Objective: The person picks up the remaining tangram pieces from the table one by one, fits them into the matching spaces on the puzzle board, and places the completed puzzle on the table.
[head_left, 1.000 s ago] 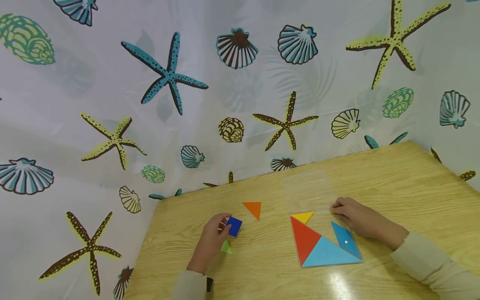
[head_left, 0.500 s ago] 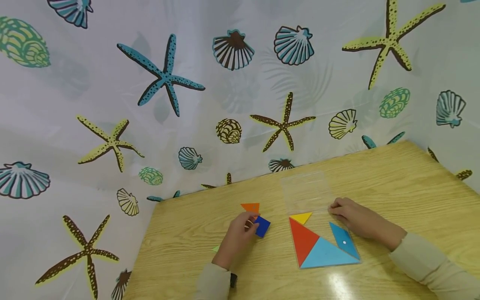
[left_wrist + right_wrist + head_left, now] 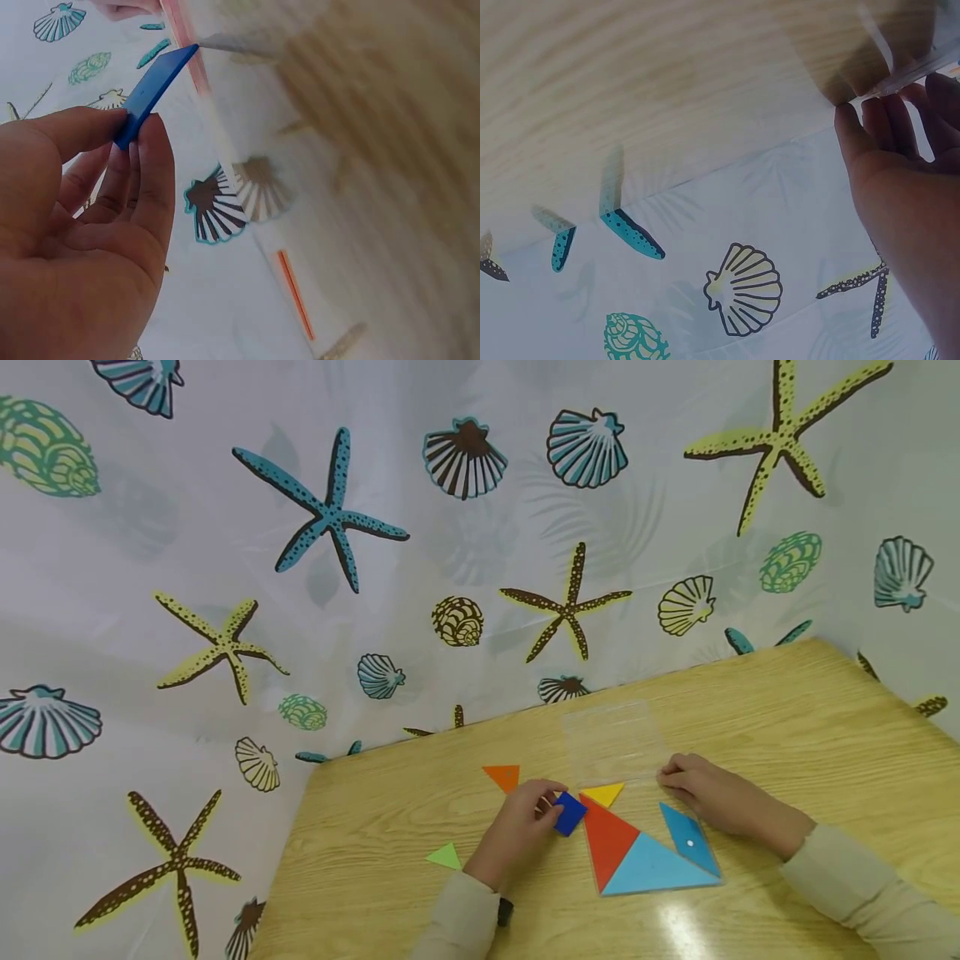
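Note:
Thumb and fingertips of my left hand [image 3: 517, 827] pinch a blue tangram square [image 3: 571, 814], held by one edge at the left side of the clear plastic case [image 3: 637, 814]. The left wrist view has the square [image 3: 156, 90] tilted and clear of the tabletop. Inside the case lie a red triangle [image 3: 609, 839], a light blue triangle [image 3: 656, 867], a yellow triangle [image 3: 603, 794] and a blue parallelogram [image 3: 688, 838]. At the case's right side my right hand [image 3: 708, 793] holds its clear edge [image 3: 900, 81] with curled fingers; the thumb's contact is hard to see.
Farther back lies the clear lid half [image 3: 615, 743] of the case. Loose on the wooden table [image 3: 360, 860] are an orange triangle [image 3: 505, 776] and a green triangle [image 3: 446, 856]. Behind the table hangs a shell-printed curtain [image 3: 405, 593].
My left hand has carried the blue square rightward, past the orange triangle, to the case's left side. The green triangle is uncovered again. My right hand has stayed at the case.

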`<state>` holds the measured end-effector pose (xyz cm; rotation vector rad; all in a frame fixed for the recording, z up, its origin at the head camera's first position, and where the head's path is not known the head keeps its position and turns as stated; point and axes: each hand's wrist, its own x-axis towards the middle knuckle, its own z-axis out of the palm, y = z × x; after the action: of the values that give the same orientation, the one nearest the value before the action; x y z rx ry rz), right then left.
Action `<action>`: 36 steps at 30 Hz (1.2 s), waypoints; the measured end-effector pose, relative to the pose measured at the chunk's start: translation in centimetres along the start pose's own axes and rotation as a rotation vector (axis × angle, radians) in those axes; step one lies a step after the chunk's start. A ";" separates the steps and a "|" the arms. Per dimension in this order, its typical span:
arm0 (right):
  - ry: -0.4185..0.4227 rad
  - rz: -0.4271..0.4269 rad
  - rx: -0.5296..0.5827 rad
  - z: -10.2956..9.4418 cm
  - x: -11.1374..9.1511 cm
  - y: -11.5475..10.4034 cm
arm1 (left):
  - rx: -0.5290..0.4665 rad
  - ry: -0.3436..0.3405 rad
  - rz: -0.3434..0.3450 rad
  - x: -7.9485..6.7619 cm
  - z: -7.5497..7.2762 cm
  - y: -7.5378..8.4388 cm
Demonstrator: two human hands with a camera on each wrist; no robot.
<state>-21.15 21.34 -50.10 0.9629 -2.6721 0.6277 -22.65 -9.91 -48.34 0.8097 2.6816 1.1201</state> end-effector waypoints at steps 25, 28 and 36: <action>-0.084 0.096 0.005 -0.5 0.0 -0.3 | 0.028 -0.013 -0.004 3.4 4.2 3.9; -0.070 0.089 0.004 -0.5 -0.1 -0.4 | 0.033 -0.006 -0.023 3.7 4.5 4.5; -0.057 0.086 -0.001 -0.1 0.1 -0.2 | 0.095 -0.003 -0.085 4.7 5.5 5.4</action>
<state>-21.06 21.24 -49.89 0.8830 -2.7762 0.6245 -22.67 -0.88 -48.15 0.7025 2.7566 0.9794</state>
